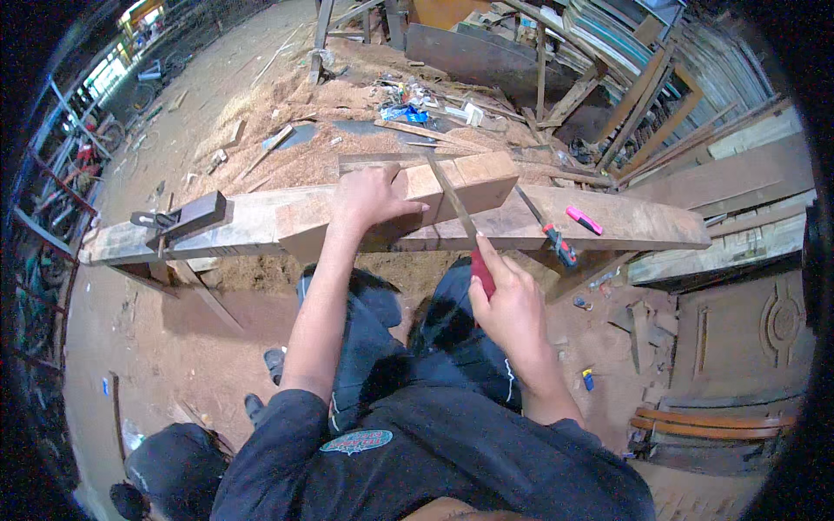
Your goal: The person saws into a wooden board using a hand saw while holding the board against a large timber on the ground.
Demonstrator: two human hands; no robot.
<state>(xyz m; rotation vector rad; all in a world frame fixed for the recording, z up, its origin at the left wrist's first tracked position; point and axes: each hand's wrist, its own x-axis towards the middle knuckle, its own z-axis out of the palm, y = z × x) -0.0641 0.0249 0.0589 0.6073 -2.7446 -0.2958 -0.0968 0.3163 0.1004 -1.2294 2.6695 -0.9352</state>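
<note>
A thick, pale wooden block (495, 176) lies lengthwise on a long wooden bench beam (643, 217) in front of me. My left hand (369, 195) grips the block's middle, its thumb along the near edge and its fingers over the far side. In my right hand (511, 300) is the red handle of a handsaw (452, 198). The saw's narrow-looking blade slants across the block, right of my left hand. Just right of the blade, a thin line crosses the block's top. The blade's teeth cannot be made out.
A wooden hand plane (193, 217) sits at the beam's left. Right of the block lie a red-and-black-handled tool (559, 246) and a pink marker (584, 220). Wood shavings (287, 104) and scraps cover the ground beyond. Stacked boards (738, 174) and a carved panel (738, 334) stand right.
</note>
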